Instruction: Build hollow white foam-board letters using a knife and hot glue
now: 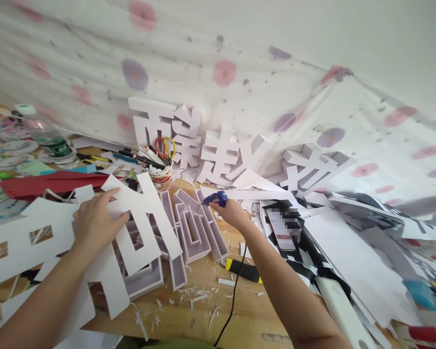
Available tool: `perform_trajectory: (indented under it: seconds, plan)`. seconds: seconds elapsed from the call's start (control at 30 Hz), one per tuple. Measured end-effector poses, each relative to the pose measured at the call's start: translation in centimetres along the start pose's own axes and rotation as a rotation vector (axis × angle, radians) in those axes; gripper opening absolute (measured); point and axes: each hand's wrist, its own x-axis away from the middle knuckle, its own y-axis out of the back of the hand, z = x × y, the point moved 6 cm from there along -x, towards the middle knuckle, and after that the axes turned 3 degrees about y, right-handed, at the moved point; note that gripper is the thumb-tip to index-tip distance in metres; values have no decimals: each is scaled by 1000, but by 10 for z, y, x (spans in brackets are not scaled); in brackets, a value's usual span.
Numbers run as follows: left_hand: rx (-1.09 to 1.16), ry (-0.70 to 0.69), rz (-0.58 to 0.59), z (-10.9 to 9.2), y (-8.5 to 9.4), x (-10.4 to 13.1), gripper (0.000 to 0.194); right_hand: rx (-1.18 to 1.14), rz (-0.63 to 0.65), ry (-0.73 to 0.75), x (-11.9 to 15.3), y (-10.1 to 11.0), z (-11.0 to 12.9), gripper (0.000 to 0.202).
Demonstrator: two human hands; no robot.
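Observation:
My left hand (pixel 99 220) grips a flat white cut-out character (pixel 138 242) by its upper edge, fingers closed on the card. It hangs tilted over part of an open-backed white letter frame (pixel 148 280). In my right hand (pixel 232 213) is a small blue glue gun (pixel 215 198), its nozzle pointing left above another open letter frame (pixel 199 252) with upright thin walls. A black cord (pixel 236 286) runs from below my right wrist to the table's front edge. Its join to the glue gun is hidden.
Finished white block characters (pixel 220 152) lean on the flowered curtain. A cup (pixel 160 172) holds scissors and pens. A yellow-black cutter (pixel 243 270), a phone (pixel 281 228), a water bottle (pixel 53 135) and red paper (pixel 58 183) lie or stand around. Paper scraps litter the wooden table (pixel 181 315).

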Motion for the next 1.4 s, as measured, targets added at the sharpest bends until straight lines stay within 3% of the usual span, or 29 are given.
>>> perform_trajectory:
  seconds: [0.2, 0.53, 0.87, 1.4]
  plan:
    - [-10, -34, 2, -5, -1, -1, 53, 27, 10, 27, -13, -1, 12, 46]
    - [77, -56, -65, -3, 13, 7, 54, 44, 37, 42, -16, -1, 19, 45]
    - [30, -170, 90, -13, -1, 27, 51, 36, 42, 68, -26, -3, 36, 43]
    - [39, -159, 99, -4, -22, 36, 56, -51, -3, 33, -53, -18, 55, 49]
